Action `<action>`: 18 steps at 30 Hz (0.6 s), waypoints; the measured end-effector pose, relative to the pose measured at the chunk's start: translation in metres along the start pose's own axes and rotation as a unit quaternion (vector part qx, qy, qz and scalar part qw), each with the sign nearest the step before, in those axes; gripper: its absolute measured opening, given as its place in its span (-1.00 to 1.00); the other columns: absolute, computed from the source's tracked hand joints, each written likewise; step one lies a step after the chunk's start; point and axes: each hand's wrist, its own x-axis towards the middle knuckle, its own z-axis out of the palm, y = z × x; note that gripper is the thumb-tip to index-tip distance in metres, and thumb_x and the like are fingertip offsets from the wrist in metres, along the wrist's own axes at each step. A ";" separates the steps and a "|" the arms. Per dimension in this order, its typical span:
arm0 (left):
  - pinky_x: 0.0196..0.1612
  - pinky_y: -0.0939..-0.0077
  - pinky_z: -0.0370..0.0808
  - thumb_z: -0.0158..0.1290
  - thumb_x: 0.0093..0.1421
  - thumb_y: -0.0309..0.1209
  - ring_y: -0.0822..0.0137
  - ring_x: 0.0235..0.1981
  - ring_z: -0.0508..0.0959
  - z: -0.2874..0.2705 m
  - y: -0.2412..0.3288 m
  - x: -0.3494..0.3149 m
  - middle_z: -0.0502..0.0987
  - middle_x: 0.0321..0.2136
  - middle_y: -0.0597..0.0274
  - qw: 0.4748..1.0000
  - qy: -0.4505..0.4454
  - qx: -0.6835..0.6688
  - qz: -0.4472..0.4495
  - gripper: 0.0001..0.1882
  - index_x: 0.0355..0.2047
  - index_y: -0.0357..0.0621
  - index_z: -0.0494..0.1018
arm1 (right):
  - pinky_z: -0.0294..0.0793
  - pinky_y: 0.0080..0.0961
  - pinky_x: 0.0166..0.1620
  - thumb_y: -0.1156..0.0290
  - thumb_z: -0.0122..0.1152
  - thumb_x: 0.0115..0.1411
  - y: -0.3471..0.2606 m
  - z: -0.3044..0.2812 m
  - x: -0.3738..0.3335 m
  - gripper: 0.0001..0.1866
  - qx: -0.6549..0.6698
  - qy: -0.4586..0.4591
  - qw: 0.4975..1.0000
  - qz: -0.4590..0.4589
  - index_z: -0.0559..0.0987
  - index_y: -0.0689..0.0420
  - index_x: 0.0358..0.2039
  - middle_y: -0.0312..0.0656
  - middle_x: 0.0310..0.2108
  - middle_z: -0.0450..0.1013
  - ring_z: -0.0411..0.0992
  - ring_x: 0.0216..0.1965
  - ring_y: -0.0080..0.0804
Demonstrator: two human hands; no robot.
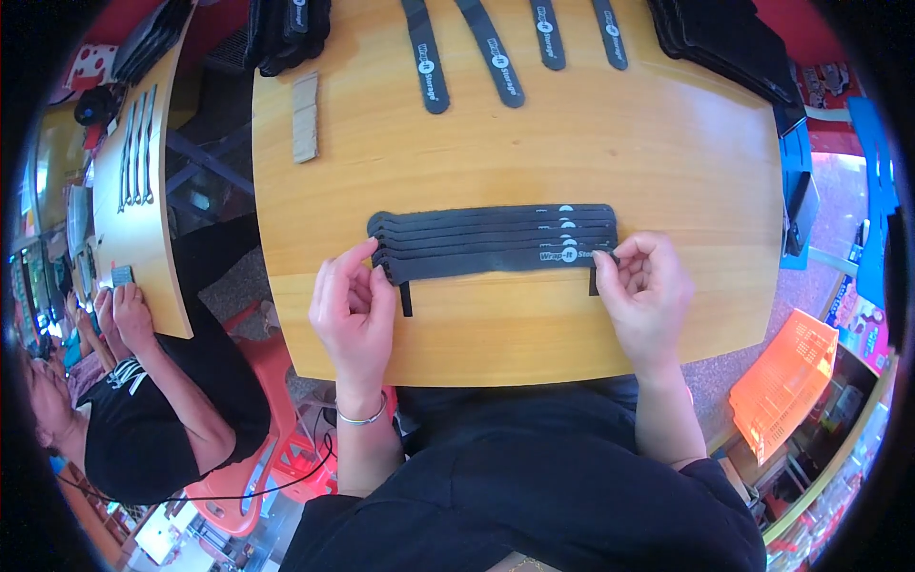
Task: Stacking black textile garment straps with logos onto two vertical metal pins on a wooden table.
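In front of me on the table lies a fanned stack of several dark hook-and-loop straps [491, 238], overlapping so that each upper edge shows. Pale printing is visible near their right ends. My left hand [353, 296] has thumb and index finger at the left end of the nearest strap, its other fingers curled. At the opposite end my right hand [648, 291] pinches that same strap between thumb and fingers. Two short dark bars [407, 298] stick out toward me from under the stack, one near each end.
Several single dark straps [500, 71] lie along the table's far side. A strip of brown cardboard [305, 116] is at the left. Black piles [729, 43] stand at the far corners. Another person [143, 419] works at a side table on the left, by an orange chair [257, 381].
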 end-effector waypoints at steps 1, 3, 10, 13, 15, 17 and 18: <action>-0.61 0.86 0.09 0.01 0.06 -0.75 0.73 -0.63 0.20 0.000 0.000 0.000 0.30 -0.53 0.43 1.000 0.000 0.000 0.000 -0.70 -0.17 -0.28 0.47 | 0.28 -0.77 -0.59 0.62 0.36 -0.04 0.001 0.000 0.000 -0.77 0.004 0.000 1.000 0.006 0.44 0.16 -0.47 -0.40 -0.58 0.36 0.27 -0.63 -0.76; -0.61 0.86 0.09 0.01 0.07 -0.75 0.74 -0.64 0.20 0.000 -0.001 -0.001 0.30 -0.53 0.43 1.000 0.001 0.009 0.003 -0.70 -0.17 -0.28 0.47 | 0.28 -0.77 -0.59 0.61 0.36 -0.04 0.001 0.000 0.000 -0.77 -0.002 0.000 1.000 0.001 0.44 0.16 -0.47 -0.39 -0.58 0.36 0.27 -0.63 -0.75; -0.61 0.86 0.10 0.00 0.07 -0.75 0.73 -0.64 0.21 0.000 -0.001 -0.001 0.31 -0.52 0.43 1.000 -0.003 0.015 0.006 -0.70 -0.17 -0.28 0.47 | 0.28 -0.77 -0.60 0.60 0.37 -0.04 0.001 -0.001 0.000 -0.76 -0.012 0.001 1.000 -0.001 0.43 0.15 -0.46 -0.39 -0.60 0.36 0.27 -0.64 -0.75; -0.60 0.86 0.11 0.00 0.07 -0.75 0.73 -0.63 0.21 0.000 -0.002 -0.001 0.32 -0.51 0.43 1.000 -0.001 0.017 0.001 -0.69 -0.16 -0.28 0.47 | 0.27 -0.77 -0.61 0.59 0.38 -0.05 -0.001 -0.001 0.000 -0.75 -0.023 -0.003 1.000 0.000 0.43 0.15 -0.46 -0.39 -0.61 0.35 0.26 -0.65 -0.75; -0.59 0.85 0.11 0.00 0.07 -0.75 0.72 -0.62 0.22 0.000 -0.002 -0.001 0.31 -0.51 0.43 1.000 -0.001 0.009 -0.003 -0.69 -0.16 -0.29 0.47 | 0.27 -0.77 -0.61 0.59 0.38 -0.05 0.002 -0.001 0.000 -0.75 -0.020 -0.001 1.000 -0.001 0.43 0.15 -0.46 -0.39 -0.61 0.35 0.26 -0.65 -0.76; -0.59 0.85 0.11 0.00 0.07 -0.75 0.72 -0.62 0.22 -0.001 -0.002 -0.002 0.31 -0.51 0.43 1.000 -0.001 0.010 -0.003 -0.69 -0.16 -0.29 0.47 | 0.26 -0.77 -0.61 0.58 0.39 -0.05 0.003 0.000 -0.001 -0.75 -0.016 0.002 1.000 -0.003 0.43 0.14 -0.46 -0.39 -0.61 0.35 0.26 -0.66 -0.76; -0.59 0.84 0.11 0.00 0.07 -0.75 0.72 -0.61 0.22 -0.001 -0.001 -0.001 0.31 -0.51 0.42 1.000 -0.002 0.010 -0.003 -0.69 -0.16 -0.29 0.47 | 0.26 -0.77 -0.61 0.58 0.39 -0.05 0.003 0.000 -0.001 -0.74 -0.020 0.002 1.000 -0.002 0.42 0.14 -0.45 -0.40 -0.62 0.34 0.25 -0.66 -0.77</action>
